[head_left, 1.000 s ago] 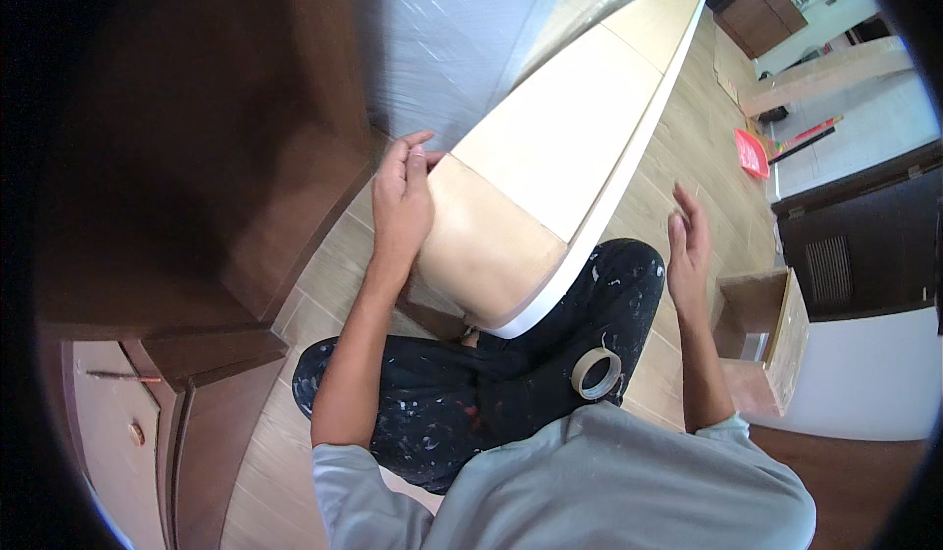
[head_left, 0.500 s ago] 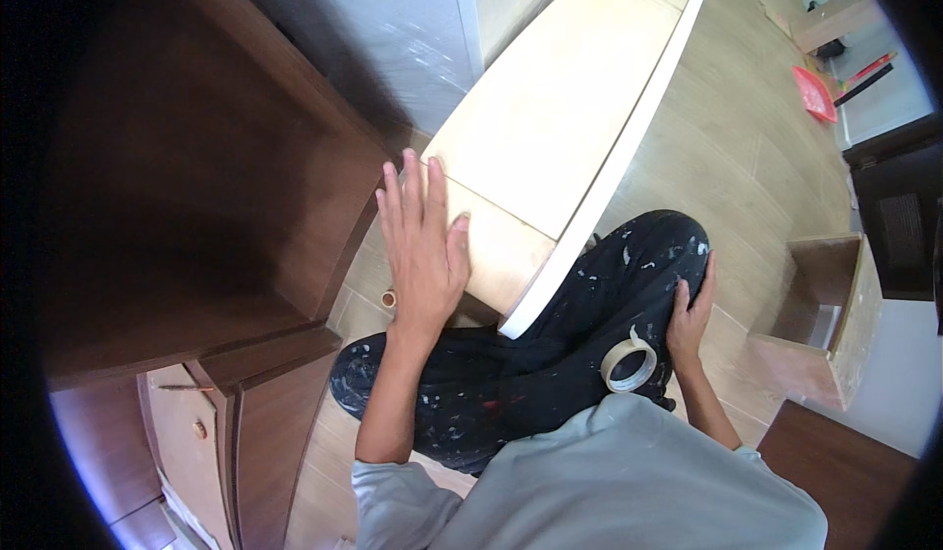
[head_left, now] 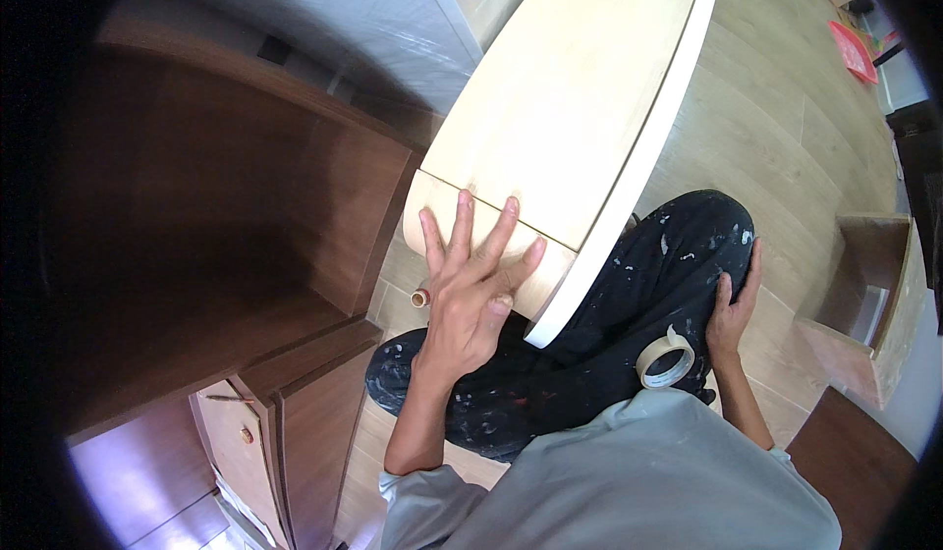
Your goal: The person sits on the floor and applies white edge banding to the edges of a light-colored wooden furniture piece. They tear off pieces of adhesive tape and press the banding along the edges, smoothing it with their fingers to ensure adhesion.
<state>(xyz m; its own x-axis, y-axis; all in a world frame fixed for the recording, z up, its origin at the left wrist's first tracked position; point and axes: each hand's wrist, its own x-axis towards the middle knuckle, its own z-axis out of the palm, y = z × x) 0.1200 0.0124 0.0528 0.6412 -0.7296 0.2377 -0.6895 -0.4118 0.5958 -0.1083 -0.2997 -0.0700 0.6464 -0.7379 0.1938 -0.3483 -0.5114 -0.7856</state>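
Observation:
A long pale wooden panel with a white edge strip stretches away in front of me. Across its near end, beyond a thin seam, lies a short section. My left hand rests over this near section, fingers spread, fingertips by the seam and nothing held. My right hand lies on the side of my right knee, thumb apart from the fingers, with no object visible in it. A roll of masking tape, its loose end sticking up, sits in my lap on the paint-spotted black trousers.
A dark brown cabinet stands open at left, with a drawer below it. A small cardboard-coloured tube is on the floor by the panel. At right are an open wooden box and a red dustpan.
My left hand has moved from the panel's left edge rightward and nearer, onto the near section. My view has shifted, and the right hand still lies at the knee.

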